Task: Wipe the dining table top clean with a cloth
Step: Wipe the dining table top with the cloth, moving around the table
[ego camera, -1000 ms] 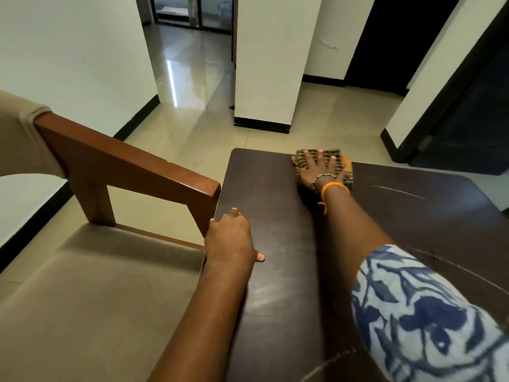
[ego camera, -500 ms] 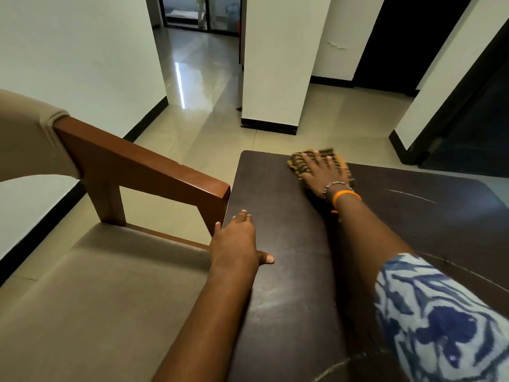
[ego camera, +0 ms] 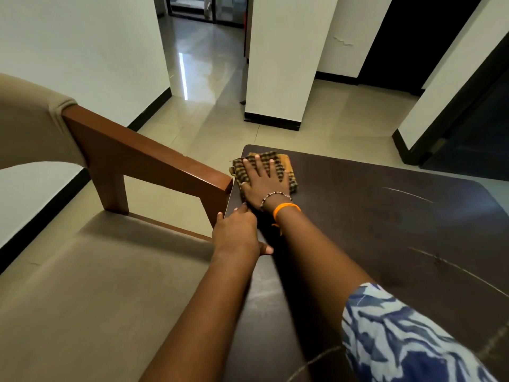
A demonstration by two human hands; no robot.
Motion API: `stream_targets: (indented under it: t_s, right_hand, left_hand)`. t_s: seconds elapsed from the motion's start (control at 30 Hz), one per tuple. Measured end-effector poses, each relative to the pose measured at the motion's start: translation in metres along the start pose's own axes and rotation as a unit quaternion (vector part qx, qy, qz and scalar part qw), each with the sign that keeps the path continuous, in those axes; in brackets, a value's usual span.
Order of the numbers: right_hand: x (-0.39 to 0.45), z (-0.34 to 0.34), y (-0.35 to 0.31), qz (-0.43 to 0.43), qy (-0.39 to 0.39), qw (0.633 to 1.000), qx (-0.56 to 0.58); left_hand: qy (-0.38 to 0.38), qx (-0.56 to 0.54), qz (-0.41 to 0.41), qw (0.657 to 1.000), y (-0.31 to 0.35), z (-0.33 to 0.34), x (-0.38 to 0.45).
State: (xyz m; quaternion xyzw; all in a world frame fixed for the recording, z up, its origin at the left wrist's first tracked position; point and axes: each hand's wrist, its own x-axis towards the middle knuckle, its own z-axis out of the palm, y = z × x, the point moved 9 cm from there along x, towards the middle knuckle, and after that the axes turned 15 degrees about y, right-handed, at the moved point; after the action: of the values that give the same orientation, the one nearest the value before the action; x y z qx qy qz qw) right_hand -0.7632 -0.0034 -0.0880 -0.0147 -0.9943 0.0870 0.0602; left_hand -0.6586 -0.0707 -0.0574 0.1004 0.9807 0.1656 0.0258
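Note:
The dark brown table top (ego camera: 385,221) fills the right of the view, with pale curved scratch marks on it. A folded yellow-and-brown checked cloth (ego camera: 286,168) lies at the table's far left corner. My right hand (ego camera: 264,183) lies flat on the cloth with fingers spread, pressing it down; an orange band and a bead bracelet circle the wrist. My left hand (ego camera: 237,232) rests on the table's left edge, fingers curled over the edge and thumb on top.
A cushioned chair (ego camera: 91,293) with a wooden armrest (ego camera: 148,161) stands tight against the table's left side. Beyond the table are tiled floor (ego camera: 198,125), a white pillar (ego camera: 278,59) and a dark doorway (ego camera: 407,40) at the back right.
My right hand has slid the cloth leftward along the far edge to the table's far left corner. My left hand stays on the left edge.

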Motion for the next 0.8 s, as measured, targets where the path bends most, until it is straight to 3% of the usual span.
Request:
stream_targets:
  t_s: [0.1,0.3,0.43,0.53,0.63,0.8]
  right_hand:
    - [-0.007,-0.013,0.042,0.016,0.029,0.999,-0.017]
    - [-0.042,-0.050,0.178,0.209,0.075,0.974,-0.051]
    - [-0.060,-0.059,0.188,0.274,0.102,0.948,-0.128]
    - [-0.049,-0.048,0.146,0.215,0.091,0.969,-0.084]
    - [-0.032,-0.029,0.077,0.101,0.065,0.992,-0.025]
    - [-0.024,-0.010,0.009,-0.030,0.021,0.999,0.013]
  left_hand:
    - [-0.007,0.016,0.005,1.000,-0.002,0.002,0.000]
    - [0.009,0.034,0.008,0.999,-0.005,0.006,0.000]
    - [0.018,0.034,0.009,0.999,-0.006,0.009,0.001]
    - [0.007,0.045,0.006,0.999,-0.005,0.011,0.002]
    - [-0.004,0.057,0.006,0.998,-0.001,0.010,0.004]
    - [0.010,0.047,0.007,0.999,0.001,0.006,0.002]
